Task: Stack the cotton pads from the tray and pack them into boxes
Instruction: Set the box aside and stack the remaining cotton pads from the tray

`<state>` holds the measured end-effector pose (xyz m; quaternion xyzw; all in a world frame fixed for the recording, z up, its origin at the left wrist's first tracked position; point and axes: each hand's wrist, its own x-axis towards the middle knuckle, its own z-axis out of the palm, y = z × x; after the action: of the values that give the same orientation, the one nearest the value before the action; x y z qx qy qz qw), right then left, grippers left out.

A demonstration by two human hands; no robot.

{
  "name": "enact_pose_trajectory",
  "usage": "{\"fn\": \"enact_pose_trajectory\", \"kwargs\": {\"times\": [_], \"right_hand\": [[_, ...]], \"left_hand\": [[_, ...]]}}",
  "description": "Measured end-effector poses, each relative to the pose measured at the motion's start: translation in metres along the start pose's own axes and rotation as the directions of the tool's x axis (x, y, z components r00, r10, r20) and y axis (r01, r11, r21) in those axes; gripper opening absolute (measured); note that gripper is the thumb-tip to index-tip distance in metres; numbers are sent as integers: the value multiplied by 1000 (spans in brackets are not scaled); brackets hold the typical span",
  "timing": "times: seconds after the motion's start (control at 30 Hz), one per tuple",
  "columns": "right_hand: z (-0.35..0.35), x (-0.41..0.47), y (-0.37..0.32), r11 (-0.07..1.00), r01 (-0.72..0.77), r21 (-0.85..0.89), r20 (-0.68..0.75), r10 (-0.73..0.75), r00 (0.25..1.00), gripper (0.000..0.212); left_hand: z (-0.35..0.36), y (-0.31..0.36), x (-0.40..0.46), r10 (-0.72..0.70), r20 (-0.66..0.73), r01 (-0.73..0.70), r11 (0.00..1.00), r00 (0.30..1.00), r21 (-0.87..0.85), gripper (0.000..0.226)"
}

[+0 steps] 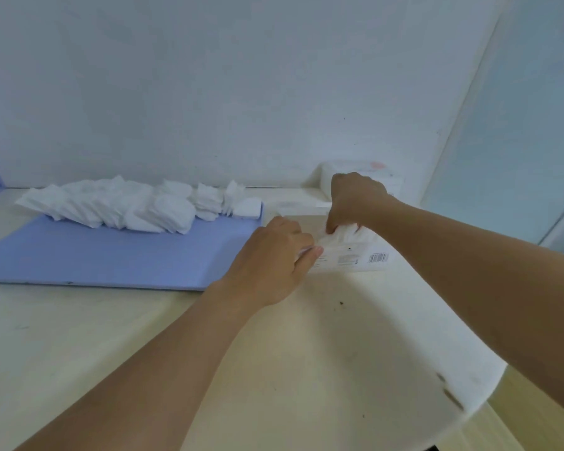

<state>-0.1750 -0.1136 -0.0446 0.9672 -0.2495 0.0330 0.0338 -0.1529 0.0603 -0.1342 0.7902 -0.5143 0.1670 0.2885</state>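
Observation:
A blue tray (111, 255) lies on the table at the left, with a long heap of white cotton pads (118, 205) along its far edge. Right of the tray lies a white box (352, 255) with a barcode on its near side. My left hand (274, 255) grips the box's left end, fingers curled round its edge. My right hand (355, 200) reaches down from above and pinches white cotton pads (344, 231) at the box's top opening. The inside of the box is hidden by my hands.
More white boxes (365, 177) are stacked against the wall behind my right hand. A grey-white wall rises right behind the tray. The pale table (306, 353) ends in a rounded edge at the lower right, with wooden floor beyond.

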Motion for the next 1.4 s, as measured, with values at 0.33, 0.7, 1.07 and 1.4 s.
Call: {"fn": "enact_pose_trajectory", "kwargs": {"times": [0.33,0.7,1.07,1.4], "right_hand": [[33,8,14,996,-75,41,104,70,992,118],[6,2,-7,983,-72,170,30,68,997,95],[20,-23,-190,722,301,623,-63,-337,939,80],[59,2,-242,850,317,420,-184,-262,947,55]], "left_hand": [[-3,-1,-3,-7,-26,5,999,1000,-52,30],[-39,-8,2,-102,-56,88,973,993,-213,28],[-126,-126,-82,-688,-344,655,721,640,-225,31],[-120,-150,-89,-631,-56,632,775,774,-5,53]]}}
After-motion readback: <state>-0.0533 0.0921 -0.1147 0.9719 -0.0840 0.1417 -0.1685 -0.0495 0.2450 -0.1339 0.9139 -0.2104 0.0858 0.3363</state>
